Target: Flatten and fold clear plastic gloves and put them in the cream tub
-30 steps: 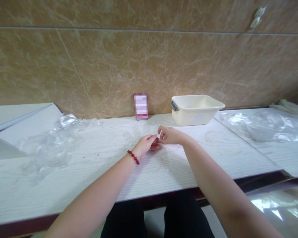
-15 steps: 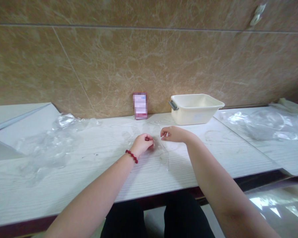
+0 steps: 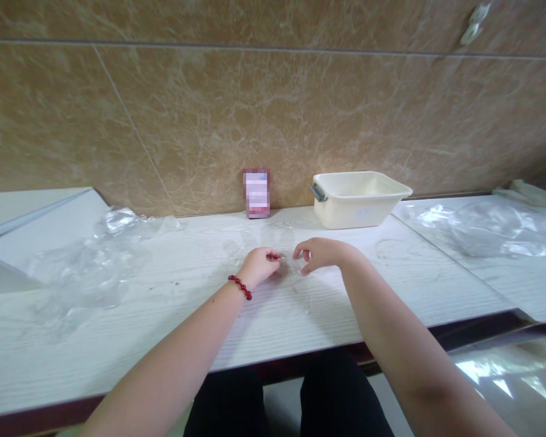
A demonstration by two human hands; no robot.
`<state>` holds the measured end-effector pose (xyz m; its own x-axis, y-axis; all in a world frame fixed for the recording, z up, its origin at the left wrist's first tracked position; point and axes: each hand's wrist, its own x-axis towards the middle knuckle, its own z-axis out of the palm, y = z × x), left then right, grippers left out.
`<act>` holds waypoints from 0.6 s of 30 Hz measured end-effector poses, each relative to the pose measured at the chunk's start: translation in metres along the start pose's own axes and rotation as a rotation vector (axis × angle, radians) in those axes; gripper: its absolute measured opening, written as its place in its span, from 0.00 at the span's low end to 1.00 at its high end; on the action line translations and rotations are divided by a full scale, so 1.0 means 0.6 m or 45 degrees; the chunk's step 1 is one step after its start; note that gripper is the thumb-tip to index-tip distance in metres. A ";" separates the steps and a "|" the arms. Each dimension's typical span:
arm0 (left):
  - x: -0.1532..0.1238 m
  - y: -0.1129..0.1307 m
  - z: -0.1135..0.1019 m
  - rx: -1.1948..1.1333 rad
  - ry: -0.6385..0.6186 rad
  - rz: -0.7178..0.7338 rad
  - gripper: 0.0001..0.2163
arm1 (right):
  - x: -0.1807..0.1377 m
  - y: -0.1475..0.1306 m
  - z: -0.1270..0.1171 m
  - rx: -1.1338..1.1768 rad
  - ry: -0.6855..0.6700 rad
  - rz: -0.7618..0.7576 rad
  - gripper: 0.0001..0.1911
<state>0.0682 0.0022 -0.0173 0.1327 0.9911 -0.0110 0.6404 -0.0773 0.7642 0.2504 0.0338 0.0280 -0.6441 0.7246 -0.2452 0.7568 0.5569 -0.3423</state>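
Note:
A thin, clear piece of plastic [image 3: 295,291] lies on the white wood-grain table [image 3: 186,328] between and below my hands; its outline is faint, and I cannot tell whether it is a bag or a sheet. My left hand [image 3: 260,265], with a red bead bracelet at the wrist, pinches the plastic between thumb and fingers. Just to the right, my right hand [image 3: 321,252] is curved over the plastic, thumb and fingers apart with a gap between them. Its fingertips are close to the plastic, but whether they touch it is unclear.
A cream bin [image 3: 361,209] with a grey handle stands against the marbled wall. Left of it leans a phone [image 3: 256,193] with a blurred screen. Crumpled clear plastic [image 3: 91,267] covers the left side, beside a white box [image 3: 64,233]; more plastic [image 3: 486,227] lies far right.
My right hand has lowered slightly towards me, and its thumb has spread away from the fingers. My left hand stays nearly in place, its pinch kept.

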 end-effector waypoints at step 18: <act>-0.003 0.003 -0.006 0.202 0.017 0.082 0.13 | -0.005 -0.016 0.000 -0.069 -0.022 0.027 0.27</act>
<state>0.0665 0.0003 -0.0135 0.1676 0.9849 0.0442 0.7425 -0.1556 0.6515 0.2450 0.0265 0.0319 -0.6291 0.7297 -0.2680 0.7751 0.5627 -0.2873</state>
